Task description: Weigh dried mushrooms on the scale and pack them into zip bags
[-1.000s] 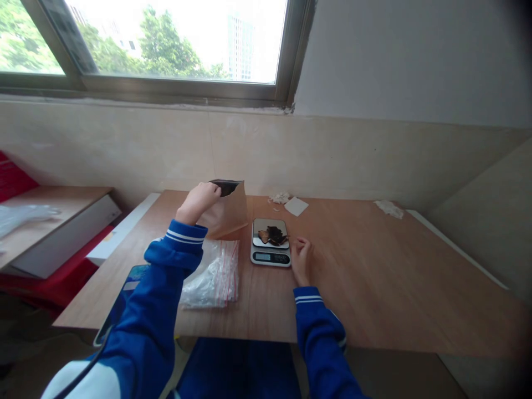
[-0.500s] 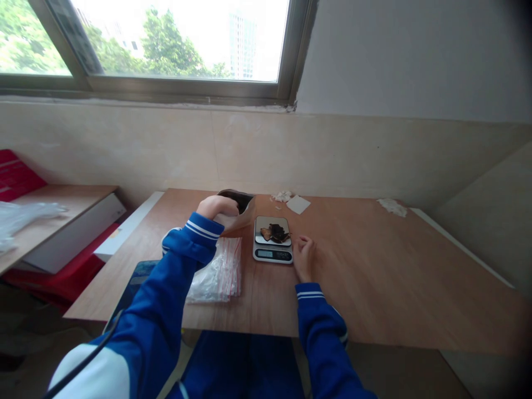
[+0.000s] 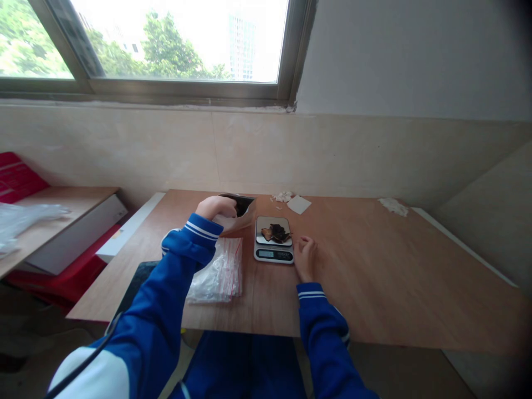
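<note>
My left hand [image 3: 215,208] reaches into the mouth of a pale bag [image 3: 241,221] with a dark inside. Its fingertips are hidden in there, so I cannot see what they hold. Right of the bag lies a white digital kitchen scale [image 3: 273,255] with a lit display. Dark brown, dried, crinkled pieces [image 3: 277,233], one with a lighter tan part, rest on its plate. My right hand [image 3: 305,257] lies on the table against or close by the scale's right side, its fingers curled in with nothing visible in them.
Clear zip bags with red seams [image 3: 220,274] lie in front of the pale bag. A dark flat object [image 3: 139,285] is partly under my left forearm. White scraps [image 3: 282,197] and a pale square card [image 3: 299,205] sit behind the scale; more white scraps [image 3: 393,206] lie far right.
The mouth of the pale bag looks slightly flatter, with my left hand still in it. My right hand and the pieces on the scale stay as they were; the view shifts slightly.
</note>
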